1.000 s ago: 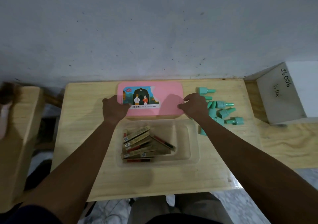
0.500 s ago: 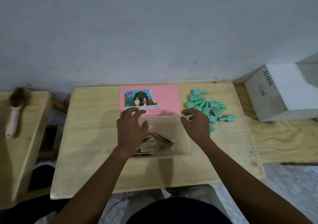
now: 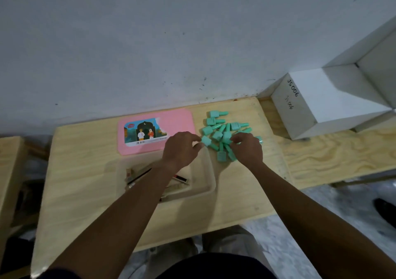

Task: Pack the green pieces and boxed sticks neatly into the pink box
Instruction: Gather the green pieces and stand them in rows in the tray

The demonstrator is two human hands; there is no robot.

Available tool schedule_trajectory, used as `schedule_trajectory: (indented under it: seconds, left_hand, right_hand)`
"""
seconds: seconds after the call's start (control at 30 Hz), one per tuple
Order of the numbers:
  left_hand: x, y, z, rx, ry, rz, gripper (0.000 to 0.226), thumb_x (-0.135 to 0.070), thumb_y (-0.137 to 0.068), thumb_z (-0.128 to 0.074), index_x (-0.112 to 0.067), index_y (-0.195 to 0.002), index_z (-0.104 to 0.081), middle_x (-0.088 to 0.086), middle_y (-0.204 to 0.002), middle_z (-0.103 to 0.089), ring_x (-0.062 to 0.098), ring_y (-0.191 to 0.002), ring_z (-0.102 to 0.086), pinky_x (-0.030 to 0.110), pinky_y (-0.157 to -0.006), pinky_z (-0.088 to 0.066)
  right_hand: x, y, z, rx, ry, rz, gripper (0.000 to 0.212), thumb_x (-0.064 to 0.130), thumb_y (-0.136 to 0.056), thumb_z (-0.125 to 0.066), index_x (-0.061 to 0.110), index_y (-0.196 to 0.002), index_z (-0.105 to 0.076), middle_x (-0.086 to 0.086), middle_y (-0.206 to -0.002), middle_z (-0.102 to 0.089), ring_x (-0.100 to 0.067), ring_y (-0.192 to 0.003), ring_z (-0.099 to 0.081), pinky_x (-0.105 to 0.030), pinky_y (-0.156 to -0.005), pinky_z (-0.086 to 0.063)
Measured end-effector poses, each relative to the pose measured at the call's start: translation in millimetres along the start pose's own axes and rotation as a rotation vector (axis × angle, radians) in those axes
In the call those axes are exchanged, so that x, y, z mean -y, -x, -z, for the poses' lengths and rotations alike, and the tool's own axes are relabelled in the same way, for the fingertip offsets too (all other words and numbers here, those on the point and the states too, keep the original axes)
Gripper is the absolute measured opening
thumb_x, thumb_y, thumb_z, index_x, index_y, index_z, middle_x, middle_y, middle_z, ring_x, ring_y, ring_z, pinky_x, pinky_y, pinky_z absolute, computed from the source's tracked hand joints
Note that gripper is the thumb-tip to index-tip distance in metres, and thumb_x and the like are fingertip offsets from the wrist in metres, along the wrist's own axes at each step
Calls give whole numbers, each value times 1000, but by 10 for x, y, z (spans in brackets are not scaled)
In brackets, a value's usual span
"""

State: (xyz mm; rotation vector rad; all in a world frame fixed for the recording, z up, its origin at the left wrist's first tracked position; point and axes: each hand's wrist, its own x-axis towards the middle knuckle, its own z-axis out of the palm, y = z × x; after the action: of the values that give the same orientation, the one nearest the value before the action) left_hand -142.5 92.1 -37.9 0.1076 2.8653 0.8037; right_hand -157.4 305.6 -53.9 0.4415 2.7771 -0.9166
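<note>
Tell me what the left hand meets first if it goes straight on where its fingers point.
The nearest mint-green bottle-shaped plastic piece, just ahead of the left hand; whether they already touch is unclear.

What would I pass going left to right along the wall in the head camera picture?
Flat pink rectangular box with a picture label → heap of small mint-green plastic pieces → big white box with handwriting on its side.

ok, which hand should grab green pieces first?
Right hand, probably: its fingers lie on the green pieces pile; the left hand reaches only the pile's left edge, and its forearm crosses over the clear tray.
</note>
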Motion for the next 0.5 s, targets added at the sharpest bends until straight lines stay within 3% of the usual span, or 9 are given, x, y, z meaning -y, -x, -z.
schedule_trajectory:
  seconds: [0.17, 0.5]
  left_hand:
    - [-381, -447, -130, 32, -44, 24, 24, -33, -89, -66, -25, -110, -73, -3, -117, -70, 21, -110, -61, 34, -90, -47]
    - [-656, -1229, -466, 17, -178, 70, 30, -22, -87, -65, -25, -116, -71, 5, -112, -71, 25, -110, -60, 38, -88, -50]
  right_hand:
    - [-177, -300, 146, 66, 110, 16, 25, 21, -83, -67, 26, -106, -74, -1, -109, -73, -24, -98, -67, -31, -82, -51]
    - [-346, -1131, 261, 61, 274, 219, 35, 12, -82, -62, 22, -114, -71, -10, -111, -63, -32, -106, -58, -38, -78, -54]
